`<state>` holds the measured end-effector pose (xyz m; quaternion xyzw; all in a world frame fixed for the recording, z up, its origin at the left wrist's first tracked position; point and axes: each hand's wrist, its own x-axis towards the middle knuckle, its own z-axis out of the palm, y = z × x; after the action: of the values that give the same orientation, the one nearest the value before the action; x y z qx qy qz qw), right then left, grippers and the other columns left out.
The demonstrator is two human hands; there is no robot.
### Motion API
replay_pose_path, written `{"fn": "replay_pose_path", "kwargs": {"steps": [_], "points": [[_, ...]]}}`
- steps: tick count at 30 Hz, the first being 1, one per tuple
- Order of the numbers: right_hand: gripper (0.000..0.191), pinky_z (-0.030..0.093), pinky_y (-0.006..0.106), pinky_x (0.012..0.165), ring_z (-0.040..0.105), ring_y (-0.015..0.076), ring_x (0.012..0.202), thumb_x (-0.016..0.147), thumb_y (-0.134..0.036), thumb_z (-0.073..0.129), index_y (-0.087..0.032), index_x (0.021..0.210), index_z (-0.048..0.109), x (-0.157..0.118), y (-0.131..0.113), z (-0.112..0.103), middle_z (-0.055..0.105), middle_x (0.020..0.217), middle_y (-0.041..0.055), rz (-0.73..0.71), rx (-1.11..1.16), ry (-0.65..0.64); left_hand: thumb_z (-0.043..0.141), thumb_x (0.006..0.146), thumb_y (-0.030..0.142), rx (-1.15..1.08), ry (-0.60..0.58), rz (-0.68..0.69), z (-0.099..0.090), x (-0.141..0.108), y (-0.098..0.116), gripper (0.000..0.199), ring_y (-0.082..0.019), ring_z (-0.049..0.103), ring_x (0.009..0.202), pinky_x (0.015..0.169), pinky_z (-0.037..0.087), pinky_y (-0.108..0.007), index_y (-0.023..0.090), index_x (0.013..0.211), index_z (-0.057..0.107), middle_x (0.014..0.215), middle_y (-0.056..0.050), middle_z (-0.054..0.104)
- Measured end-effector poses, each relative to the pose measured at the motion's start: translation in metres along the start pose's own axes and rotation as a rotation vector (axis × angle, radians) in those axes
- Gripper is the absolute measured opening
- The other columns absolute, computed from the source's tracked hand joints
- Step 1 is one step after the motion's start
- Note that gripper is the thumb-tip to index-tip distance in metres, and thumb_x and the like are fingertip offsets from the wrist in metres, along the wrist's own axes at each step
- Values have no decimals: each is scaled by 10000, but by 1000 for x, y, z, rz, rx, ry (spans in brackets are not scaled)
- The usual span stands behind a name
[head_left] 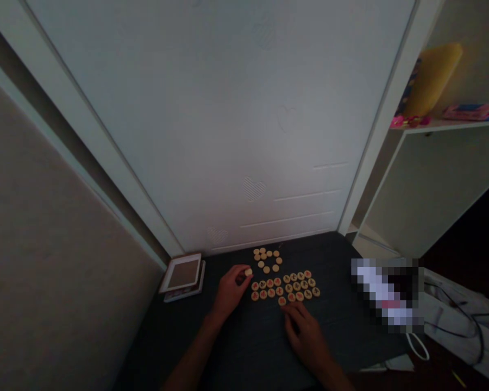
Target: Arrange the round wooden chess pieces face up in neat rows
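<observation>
My left hand (232, 288) pinches a round pale wooden Chinese chess piece (248, 272) between thumb and fingertips, just above the dark tabletop. To its right, Chinese chess pieces (296, 285) with red or black characters lie face up in close rows. My right hand (303, 328) rests below these rows, fingers bent and thumb apart, holding nothing visible. Its fingertips are at the near edge of a red-marked chess piece (282, 301); whether they touch it I cannot tell. Behind the rows, several blank-looking chess pieces (276, 267) lie in a loose group.
The dark table (244, 347) meets a white panel (228, 136) at the back. On the left lies an open flat box (183, 273). A blurred-out pale object (383, 293) is at the right edge, with a white loop (419, 347) below. Shelving (444, 130) stands at right.
</observation>
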<state>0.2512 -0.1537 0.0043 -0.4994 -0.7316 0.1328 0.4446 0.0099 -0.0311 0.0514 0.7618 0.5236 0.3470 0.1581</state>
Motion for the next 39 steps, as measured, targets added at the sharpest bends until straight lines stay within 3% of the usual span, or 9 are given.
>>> {"fn": "replay_pose_path", "kwargs": {"steps": [2, 6, 11, 18, 27, 35, 39], "points": [[351, 609, 317, 873, 710, 198, 975, 947, -119, 494, -261, 1238, 629, 0, 1, 1, 687, 1091, 68, -14, 1, 8, 628, 910, 354, -67, -19, -8, 2, -23, 18, 245, -183, 738, 855, 762, 623, -304, 250, 1122, 691, 1090, -27, 747], [417, 600, 340, 915, 692, 208, 1062, 958, -129, 481, -277, 1337, 570, -1, 2, 0, 686, 1162, 72, -53, -4, 13, 715, 850, 360, -476, -87, -132, 18, -60, 49, 289, -215, 750, 909, 841, 628, -349, 262, 1123, 727, 1195, -54, 727], [413, 583, 340, 955, 673, 202, 1117, 965, -143, 489, -279, 1349, 555, -2, 2, -1, 678, 1216, 69, -112, 13, -35, 762, 807, 390, -683, -192, -286, 36, -79, 68, 328, -255, 747, 967, 884, 608, -362, 232, 1094, 754, 1160, -93, 755], [274, 602, 316, 878, 708, 197, 982, 965, -193, 547, -277, 1210, 634, -4, 2, 1, 705, 1092, 52, -99, 12, -107, 725, 850, 412, -703, -296, -298, 37, -84, 74, 260, -258, 745, 969, 915, 578, -349, 237, 1035, 777, 1048, -74, 797], [208, 612, 314, 836, 722, 198, 925, 1008, -275, 522, -257, 1187, 629, -3, 0, 0, 726, 1031, 56, -95, 40, -76, 692, 857, 471, -655, -212, -347, 44, -85, 74, 264, -269, 755, 901, 859, 593, -354, 246, 948, 795, 958, -62, 812], [279, 622, 309, 827, 724, 197, 929, 994, -296, 559, -264, 1265, 617, -1, 0, 1, 726, 1061, 68, -106, 57, -48, 673, 874, 507, -760, -234, -382, 42, -85, 74, 389, -252, 762, 873, 817, 601, -330, 205, 1109, 742, 1012, -87, 805], [340, 611, 343, 898, 707, 212, 1028, 1008, -272, 527, -272, 1344, 579, -2, -1, 0, 714, 1137, 80, -94, 48, -68, 658, 893, 494, -793, -257, -358, 41, -86, 74, 405, -244, 756, 881, 836, 593, -330, 198, 1163, 717, 1017, -95, 800]]}}
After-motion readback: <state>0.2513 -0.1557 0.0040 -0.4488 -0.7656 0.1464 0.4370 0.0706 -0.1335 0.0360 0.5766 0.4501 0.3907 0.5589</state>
